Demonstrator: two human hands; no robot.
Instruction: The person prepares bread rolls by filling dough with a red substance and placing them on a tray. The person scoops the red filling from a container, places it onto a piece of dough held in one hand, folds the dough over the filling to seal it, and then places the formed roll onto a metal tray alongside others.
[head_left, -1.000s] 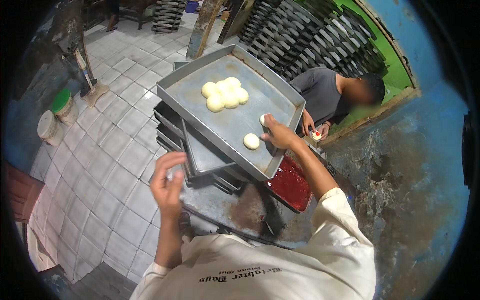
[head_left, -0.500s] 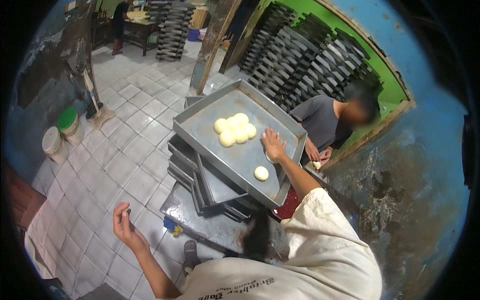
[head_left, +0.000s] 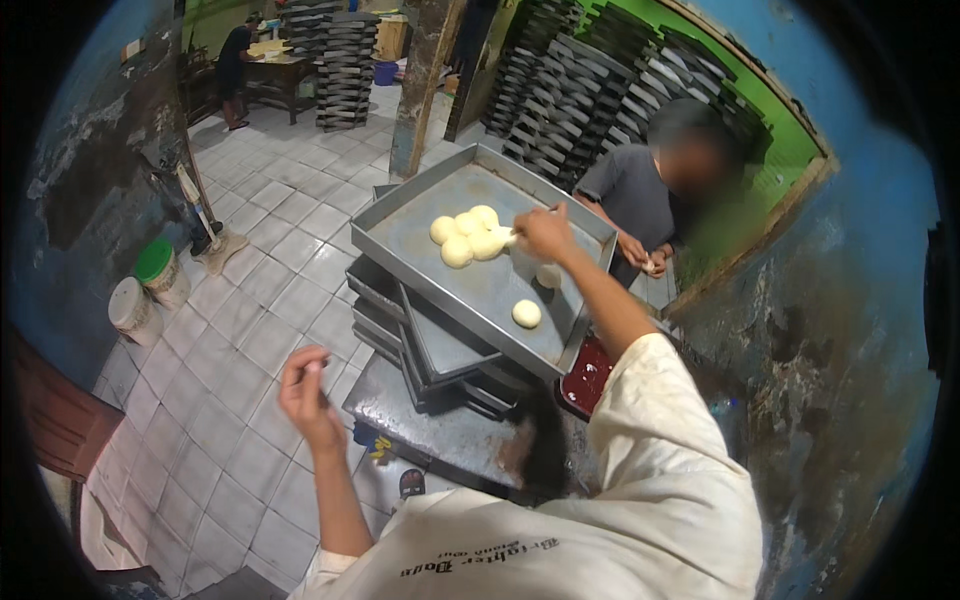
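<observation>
My right hand (head_left: 545, 235) is closed on a piece of pale dough at the right side of a dough ball cluster (head_left: 457, 250). The dough is drawn out into a point between the cluster and my fingers. The balls sit in a large grey metal tray (head_left: 420, 278). A single dough ball (head_left: 526, 313) lies near the tray's front corner, and below my right hand is another pale round piece (head_left: 548, 276), blurred. My left hand (head_left: 308, 390) hangs over the floor, left of the tray, fingers loosely curled and apart, with nothing seen in it.
More metal trays (head_left: 440, 345) are stacked crookedly beneath, on a metal-topped table (head_left: 400, 400). A red container (head_left: 585, 378) stands at the tray's right. A co-worker (head_left: 635, 195) handles a small pale piece beyond it. Tray stacks (head_left: 560, 110), lidded buckets (head_left: 160, 272) and a broom (head_left: 215, 240) stand farther off.
My right hand has gone from lying flat on the tray's right part to gripping dough beside the cluster, uncovering the pale round piece. My left hand has risen and moved right.
</observation>
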